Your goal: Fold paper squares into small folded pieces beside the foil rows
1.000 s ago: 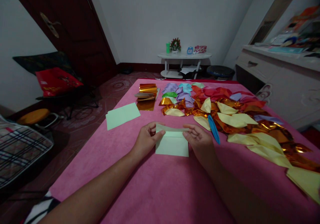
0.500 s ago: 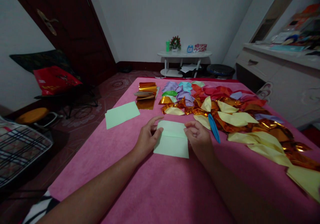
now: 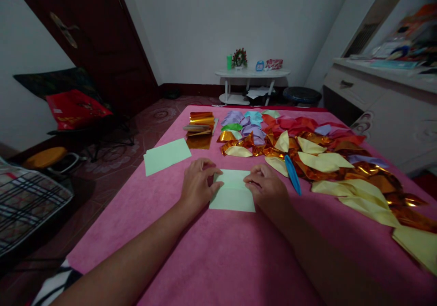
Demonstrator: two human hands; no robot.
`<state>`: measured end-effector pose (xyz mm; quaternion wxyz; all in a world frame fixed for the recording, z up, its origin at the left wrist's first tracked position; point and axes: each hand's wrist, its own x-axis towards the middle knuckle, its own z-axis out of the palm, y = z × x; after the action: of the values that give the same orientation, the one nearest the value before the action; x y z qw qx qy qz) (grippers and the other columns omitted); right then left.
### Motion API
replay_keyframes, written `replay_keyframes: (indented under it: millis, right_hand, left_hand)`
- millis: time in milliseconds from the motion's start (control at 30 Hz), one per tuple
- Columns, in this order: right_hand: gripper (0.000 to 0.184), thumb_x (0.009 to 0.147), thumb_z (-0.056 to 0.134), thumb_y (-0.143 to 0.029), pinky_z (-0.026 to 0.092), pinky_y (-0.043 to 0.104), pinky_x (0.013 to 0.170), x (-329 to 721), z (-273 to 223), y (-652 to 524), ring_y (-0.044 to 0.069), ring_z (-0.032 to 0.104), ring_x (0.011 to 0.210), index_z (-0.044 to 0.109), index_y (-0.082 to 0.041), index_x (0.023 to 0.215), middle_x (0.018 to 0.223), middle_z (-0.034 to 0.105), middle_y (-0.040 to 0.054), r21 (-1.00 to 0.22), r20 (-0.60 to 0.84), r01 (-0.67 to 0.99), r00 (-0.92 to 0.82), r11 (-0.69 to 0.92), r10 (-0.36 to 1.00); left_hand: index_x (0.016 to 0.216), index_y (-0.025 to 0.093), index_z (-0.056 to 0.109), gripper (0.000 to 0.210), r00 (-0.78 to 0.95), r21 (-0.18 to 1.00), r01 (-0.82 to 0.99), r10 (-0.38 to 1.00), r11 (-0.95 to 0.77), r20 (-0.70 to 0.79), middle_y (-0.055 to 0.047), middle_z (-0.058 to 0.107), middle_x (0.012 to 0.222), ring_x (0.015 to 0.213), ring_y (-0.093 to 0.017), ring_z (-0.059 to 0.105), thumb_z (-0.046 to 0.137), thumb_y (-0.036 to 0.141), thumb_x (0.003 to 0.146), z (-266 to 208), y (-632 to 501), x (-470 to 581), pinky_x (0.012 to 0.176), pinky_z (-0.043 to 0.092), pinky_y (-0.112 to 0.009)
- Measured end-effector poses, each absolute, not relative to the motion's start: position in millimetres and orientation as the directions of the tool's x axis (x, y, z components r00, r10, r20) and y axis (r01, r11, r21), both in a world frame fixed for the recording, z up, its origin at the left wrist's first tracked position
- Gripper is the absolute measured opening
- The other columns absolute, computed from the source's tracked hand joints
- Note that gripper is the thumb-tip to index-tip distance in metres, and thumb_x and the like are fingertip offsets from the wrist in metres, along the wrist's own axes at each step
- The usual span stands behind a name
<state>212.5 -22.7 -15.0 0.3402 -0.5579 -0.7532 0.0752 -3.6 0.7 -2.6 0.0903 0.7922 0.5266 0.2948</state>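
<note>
A pale green sheet of paper (image 3: 232,196) lies on the pink tablecloth in front of me, with a faint crease across it. My left hand (image 3: 201,183) pinches its left edge between thumb and fingers. At the upper right of the sheet, my right hand (image 3: 268,185) grips the paper with thumb and forefinger; the other fingers are curled. More pale green sheets (image 3: 167,155) lie to the left, beyond my left hand. A blue pointed, narrow object (image 3: 292,175) rests just past my right hand.
Folded papers in gold foil (image 3: 269,149), yellow (image 3: 358,196), red (image 3: 297,124) and purple (image 3: 252,133) spread over the right side of the pink-covered table (image 3: 164,260). Gold foil sheets (image 3: 199,130) stand stacked at the far left. Beyond are a white side table (image 3: 252,73) and a drawer cabinet (image 3: 382,101).
The sheet's upper part has gone from slightly raised to flatter. My right hand has shifted a little left along it, and my left fingers have curled in closer.
</note>
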Motion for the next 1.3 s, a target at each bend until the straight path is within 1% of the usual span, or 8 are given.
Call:
replay_keyframes:
  millis: [67, 167, 267, 400, 633, 833, 1067, 1300]
  right_hand:
    - [0.017, 0.075, 0.058, -0.009, 0.045, 0.036, 0.081, 213, -11, -27, 0.023, 0.053, 0.094, 0.07, -0.021, 0.076, 0.099, 0.057, 0.0086, -0.414, 0.51, 0.807, -0.177, 0.421, 0.842]
    - [0.023, 0.078, 0.052, -0.006, 0.044, 0.039, 0.085, 215, -8, -33, 0.025, 0.053, 0.1, 0.071, -0.019, 0.08, 0.106, 0.06, 0.0107, -0.362, 0.508, 0.778, -0.298, 0.513, 0.809]
    - [0.036, 0.071, 0.047, 0.001, 0.045, 0.037, 0.083, 221, -5, -37, 0.022, 0.058, 0.093, 0.07, -0.02, 0.09, 0.097, 0.065, 0.0072, -0.442, 0.392, 0.707, -0.402, 0.553, 0.827]
    - [0.051, 0.061, 0.049, 0.0, 0.044, 0.037, 0.09, 230, 7, -41, 0.023, 0.058, 0.101, 0.067, -0.021, 0.103, 0.105, 0.065, 0.0062, -0.561, 0.279, 0.634, -0.461, 0.533, 0.842]
    - [0.041, 0.065, 0.068, -0.014, 0.042, 0.042, 0.09, 229, 6, -43, 0.025, 0.055, 0.102, 0.068, -0.024, 0.105, 0.11, 0.062, 0.0071, -0.604, 0.237, 0.639, -0.427, 0.476, 0.873]
    - [0.011, 0.078, 0.062, -0.019, 0.044, 0.034, 0.079, 224, -13, -37, 0.02, 0.058, 0.09, 0.072, -0.024, 0.08, 0.096, 0.065, 0.0038, -0.641, 0.312, 0.625, -0.319, 0.446, 0.895]
    - [0.022, 0.087, 0.052, -0.025, 0.043, 0.031, 0.074, 218, -10, -36, 0.019, 0.058, 0.082, 0.067, -0.022, 0.071, 0.086, 0.065, 0.0029, -0.675, 0.304, 0.627, -0.245, 0.39, 0.921]
    - [0.031, 0.089, 0.046, -0.025, 0.042, 0.03, 0.069, 210, -10, -35, 0.019, 0.058, 0.077, 0.058, -0.021, 0.061, 0.076, 0.063, 0.004, -0.69, 0.299, 0.665, -0.096, 0.285, 0.949]
  left_hand:
    - [0.096, 0.028, 0.072, 0.028, 0.303, 0.411, 0.77, 0.847, -0.487, 0.437, -0.007, 0.053, 0.127, 0.116, -0.031, 0.044, 0.074, 0.026, 0.068, 0, 0, -3, 0.094, 0.035, -0.046]
    - [0.092, 0.027, 0.073, 0.02, 0.508, 0.431, 0.636, 0.767, -0.641, 0.392, -0.007, 0.063, 0.113, 0.107, -0.025, 0.053, 0.064, 0.016, 0.077, -4, 3, -4, 0.094, 0.036, -0.044]
    - [0.092, 0.024, 0.073, 0.03, 0.637, 0.55, 0.496, 0.712, -0.672, 0.295, -0.006, 0.07, 0.093, 0.088, -0.02, 0.06, 0.053, 0.006, 0.078, -10, 10, -10, 0.089, 0.041, -0.039]
    - [0.103, 0.023, 0.071, 0.05, 0.703, 0.726, 0.369, 0.685, -0.581, 0.191, -0.006, 0.068, 0.102, 0.093, -0.017, 0.061, 0.042, -0.003, 0.072, -2, 17, -22, 0.087, 0.046, -0.032]
    - [0.118, 0.023, 0.062, 0.057, 0.825, 0.765, 0.317, 0.561, -0.561, 0.07, -0.008, 0.06, 0.116, 0.107, -0.02, 0.055, 0.054, 0.0, 0.067, 23, 18, -33, 0.097, 0.041, -0.033]
    - [0.115, 0.023, 0.064, 0.051, 0.805, 0.785, 0.338, 0.592, -0.519, 0.045, -0.008, 0.061, 0.113, 0.103, -0.022, 0.056, 0.075, 0.022, 0.065, 22, 19, -31, 0.093, 0.042, -0.034]
    - [0.09, 0.017, 0.073, 0.025, 0.653, 0.869, 0.312, 0.751, -0.384, 0.098, -0.009, 0.066, 0.091, 0.082, -0.019, 0.06, 0.067, 0.037, 0.076, 8, 14, -17, 0.073, 0.047, -0.027]
    - [0.055, 0.013, 0.061, 0.039, 0.414, 0.885, 0.405, 0.909, -0.227, 0.044, -0.001, 0.055, 0.062, 0.055, -0.01, 0.046, 0.055, 0.041, 0.082, -5, 10, -6, 0.051, 0.034, -0.022]
